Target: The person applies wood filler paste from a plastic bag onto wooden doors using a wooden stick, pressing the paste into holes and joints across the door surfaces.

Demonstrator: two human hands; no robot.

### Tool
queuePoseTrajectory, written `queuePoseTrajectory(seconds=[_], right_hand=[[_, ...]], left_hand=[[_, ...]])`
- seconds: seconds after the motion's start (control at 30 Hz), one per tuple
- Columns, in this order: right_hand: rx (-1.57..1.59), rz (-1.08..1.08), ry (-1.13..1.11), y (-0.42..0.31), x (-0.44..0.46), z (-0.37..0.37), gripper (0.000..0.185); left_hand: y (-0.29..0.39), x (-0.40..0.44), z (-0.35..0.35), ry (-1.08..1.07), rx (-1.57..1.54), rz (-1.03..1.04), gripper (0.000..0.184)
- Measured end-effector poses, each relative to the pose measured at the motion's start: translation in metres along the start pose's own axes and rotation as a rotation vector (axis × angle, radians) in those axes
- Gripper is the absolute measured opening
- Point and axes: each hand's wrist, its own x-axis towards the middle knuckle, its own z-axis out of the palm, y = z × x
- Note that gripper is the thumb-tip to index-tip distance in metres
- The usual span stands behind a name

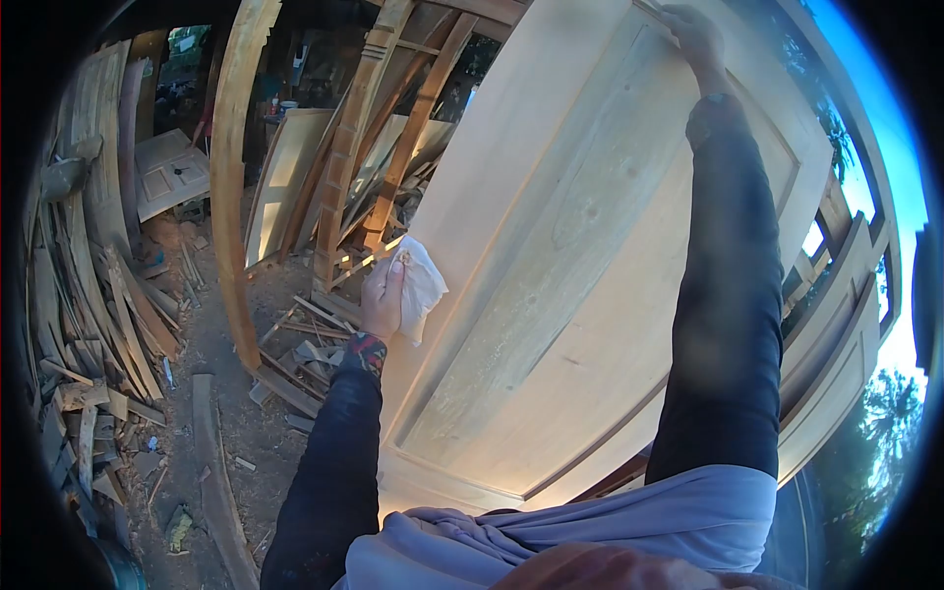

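A large pale wooden door panel (pixel 452 211) with recessed sections fills the middle of the view, slanting from lower left to upper right. Beside its left edge, my left hand (pixel 382 300) is closed on a white plastic bag (pixel 421 290), thumb on top. My right hand (pixel 696 37) reaches to the panel's upper part, its fingers bent near the top of the recessed section. Whether those fingers hold anything is too small to make out.
Wooden posts (pixel 230 177) stand at the left, with leaning boards (pixel 285 182) behind them. Scrap wood (pixel 88 403) and a long plank (pixel 218 482) lie on the ground. More panelled doors (pixel 836 364) lean at the right.
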Motion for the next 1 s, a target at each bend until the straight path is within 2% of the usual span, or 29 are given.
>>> queuePoseTrajectory(seconds=[0.03, 0.13, 0.33, 0.43, 0.53, 0.6, 0.63, 0.7, 0.83, 0.93, 1.0], right_hand=[[0.005, 0.036, -0.012, 0.001, 0.0, 0.002, 0.024], [0.01, -0.088, 0.01, 0.003, -0.003, 0.005, 0.028], [-0.168, 0.093, -0.044, -0.058, -0.019, -0.001, 0.03], [-0.208, -0.016, 0.001, -0.034, -0.008, 0.006, 0.032], [-0.251, 0.118, -0.019, -0.045, -0.009, 0.008, 0.031], [-0.429, 0.043, -0.103, -0.008, 0.013, 0.012, 0.025], [-0.517, 0.001, -0.144, 0.012, 0.026, 0.014, 0.03], [-0.431, 0.006, -0.153, 0.041, 0.036, 0.014, 0.032], [-0.415, -0.039, -0.124, 0.051, 0.038, 0.016, 0.033], [-0.626, -0.17, -0.014, 0.046, 0.033, 0.026, 0.033], [-0.483, -0.186, 0.079, 0.03, 0.021, 0.029, 0.025]], left_hand=[[-0.001, 0.0, -0.001, -0.015, 0.014, -0.008, 0.032], [-0.007, 0.001, 0.001, 0.007, 0.008, 0.049, 0.032], [-0.009, 0.001, 0.001, 0.015, -0.027, 0.041, 0.032], [-0.01, 0.001, 0.003, 0.019, -0.038, 0.025, 0.032], [-0.011, 0.001, 0.003, 0.035, -0.035, 0.033, 0.032], [-0.01, 0.0, 0.003, 0.034, -0.025, 0.037, 0.033], [-0.01, 0.0, 0.003, 0.034, -0.017, 0.038, 0.033], [-0.009, 0.0, 0.002, 0.039, 0.003, 0.045, 0.033], [-0.006, 0.0, 0.002, 0.048, 0.001, 0.042, 0.033], [-0.007, 0.0, 0.004, 0.044, -0.023, 0.041, 0.032], [-0.008, 0.0, 0.004, 0.057, -0.049, 0.039, 0.032]])
